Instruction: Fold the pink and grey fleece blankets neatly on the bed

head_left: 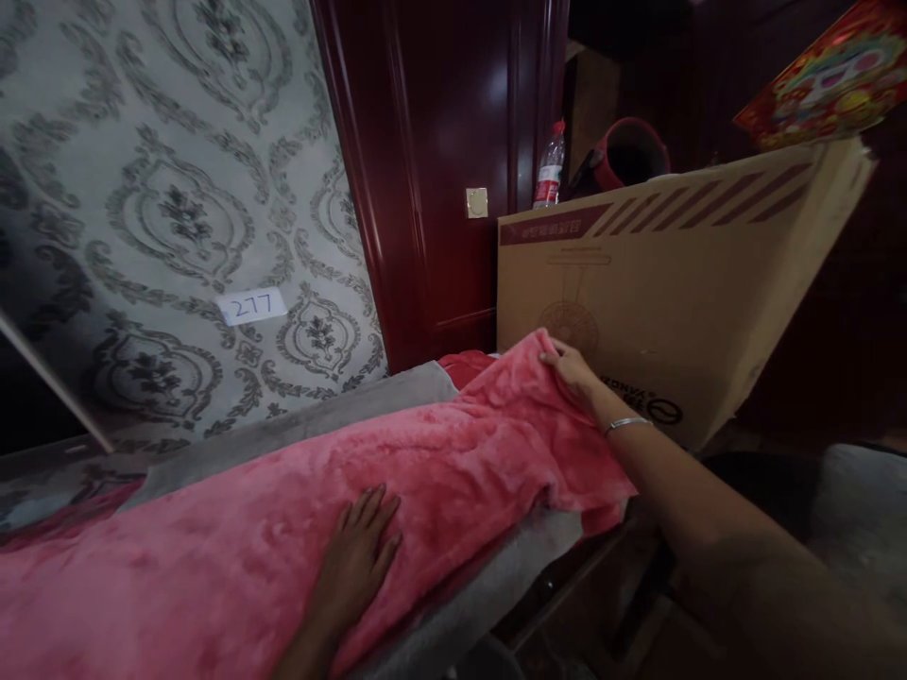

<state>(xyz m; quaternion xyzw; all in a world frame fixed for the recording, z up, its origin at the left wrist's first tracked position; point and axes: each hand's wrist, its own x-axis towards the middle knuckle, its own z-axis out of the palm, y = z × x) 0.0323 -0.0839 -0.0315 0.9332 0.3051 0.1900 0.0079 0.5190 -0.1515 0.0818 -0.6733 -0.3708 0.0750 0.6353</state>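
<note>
While the right hand (575,370) pinches pink cloth (298,501) (partly cropped), left fingers (371,506) lie splayed.

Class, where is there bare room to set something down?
Bare: the grey cover between the pink blanket and patterned wall; also the blanket left of the left hand. Crowded: where the right hand pinches the blanket near the cardboard box.

The blanket (283,501) is fuzzy plush cloth — the box (638,293) matt cardboard, the bracelet (627,422) shiny metal, the panelling (446,123) glossy.
</note>
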